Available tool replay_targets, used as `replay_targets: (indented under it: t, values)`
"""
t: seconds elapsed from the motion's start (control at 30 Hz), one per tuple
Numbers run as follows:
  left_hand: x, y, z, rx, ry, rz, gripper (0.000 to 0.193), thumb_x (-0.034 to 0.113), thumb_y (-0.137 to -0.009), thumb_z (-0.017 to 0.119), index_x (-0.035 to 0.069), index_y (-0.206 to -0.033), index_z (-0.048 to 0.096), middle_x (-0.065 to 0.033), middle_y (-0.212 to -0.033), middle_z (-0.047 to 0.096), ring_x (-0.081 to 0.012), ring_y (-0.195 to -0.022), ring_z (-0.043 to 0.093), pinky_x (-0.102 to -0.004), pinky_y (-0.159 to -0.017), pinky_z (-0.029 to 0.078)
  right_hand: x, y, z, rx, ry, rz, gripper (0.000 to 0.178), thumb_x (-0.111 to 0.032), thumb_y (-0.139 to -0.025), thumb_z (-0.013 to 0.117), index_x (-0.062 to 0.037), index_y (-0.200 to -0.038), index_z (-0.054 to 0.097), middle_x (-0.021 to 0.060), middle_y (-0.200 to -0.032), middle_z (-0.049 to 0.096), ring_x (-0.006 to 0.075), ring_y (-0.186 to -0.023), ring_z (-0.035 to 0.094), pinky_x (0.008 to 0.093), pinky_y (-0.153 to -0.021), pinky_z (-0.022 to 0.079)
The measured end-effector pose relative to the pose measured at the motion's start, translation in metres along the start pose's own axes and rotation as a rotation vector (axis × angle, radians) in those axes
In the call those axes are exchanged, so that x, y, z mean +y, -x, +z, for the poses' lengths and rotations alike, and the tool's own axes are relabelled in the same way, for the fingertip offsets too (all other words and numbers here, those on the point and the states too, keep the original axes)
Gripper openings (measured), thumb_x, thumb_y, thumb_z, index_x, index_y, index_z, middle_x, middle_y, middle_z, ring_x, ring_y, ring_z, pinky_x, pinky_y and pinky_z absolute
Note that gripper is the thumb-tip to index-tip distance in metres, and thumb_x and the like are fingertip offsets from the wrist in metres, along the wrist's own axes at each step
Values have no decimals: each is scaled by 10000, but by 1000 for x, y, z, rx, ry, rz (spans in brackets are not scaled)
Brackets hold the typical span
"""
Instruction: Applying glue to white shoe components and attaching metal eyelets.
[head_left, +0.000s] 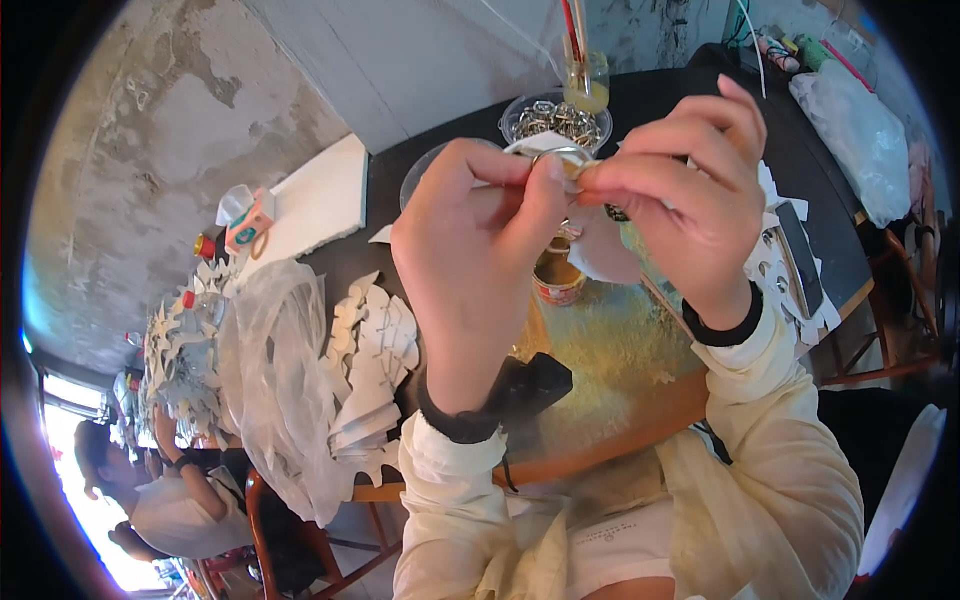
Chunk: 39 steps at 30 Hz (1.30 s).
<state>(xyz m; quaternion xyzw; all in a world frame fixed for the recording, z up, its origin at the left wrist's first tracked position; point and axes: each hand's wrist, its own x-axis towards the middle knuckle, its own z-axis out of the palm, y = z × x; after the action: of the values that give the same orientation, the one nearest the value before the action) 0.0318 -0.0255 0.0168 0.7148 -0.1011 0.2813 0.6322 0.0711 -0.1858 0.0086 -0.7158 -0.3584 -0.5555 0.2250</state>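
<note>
In front of me, above the table, my left hand (465,235) pinches a small curved metal piece (549,153), shiny like a ring, between thumb and forefinger. Close against it, my right hand (695,170) has its thumb and forefinger pressed together at the piece's right side, its other fingers loosely curled. The fingers cover most of the piece, so its full shape is hidden. Just below the hands stands a small open tin (560,295) with brownish contents. A pale, rounded flat piece (605,250) shows beneath the right hand.
A clear bowl of metal pieces (557,122) and a jar (588,90) with brushes stand behind. White cut-out sheets (375,345) and a clear plastic bag (275,370) lie left, near a tissue box (250,220). Another person (185,490) sits far left. A white bag (855,140) is right.
</note>
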Motion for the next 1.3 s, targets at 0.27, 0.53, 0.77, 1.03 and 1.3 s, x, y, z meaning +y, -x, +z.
replay_targets:
  t: [0.27,0.53,0.77,1.03,1.3]
  values:
    - [-4,-1,-1,40,183,-142,141,106,-887,643,-9,-830,584,-63,-726,643,-98,-613,601,-216,-561,477,-8,13,13,6,-190,49,176,-63,-606,764,-127,-768,737,-11,-789,597,207,-777,487,375,-853,381]
    - [-5,-4,-10,-145,357,-245,149,160,-914,651,33,-951,582,-77,-841,676,-129,-716,652,-216,-637,507,7,2,2,-158,-159,-21,188,-158,-700,730,-102,-877,755,28,-787,594,193,-740,508,402,-914,349]
    - [-12,-7,-5,-47,219,-201,215,111,-887,688,9,-1029,563,-111,-879,700,-136,-749,665,-190,-632,486,23,10,40,131,-539,5,185,-157,-720,808,-111,-878,724,37,-867,676,131,-721,528,275,-702,372]
    - [-17,-6,6,-109,55,-168,256,129,-877,703,-15,-1044,574,-116,-857,707,-135,-725,655,-213,-653,479,43,10,29,82,-27,-431,271,-136,-720,817,-155,-966,702,-3,-866,692,136,-771,585,347,-820,431]
    - [-20,8,28,87,266,-111,159,-6,-829,691,-38,-917,563,-90,-826,674,-101,-754,635,-212,-648,506,15,13,20,45,-203,153,281,142,-671,609,-55,-854,690,26,-822,687,131,-672,579,281,-758,402]
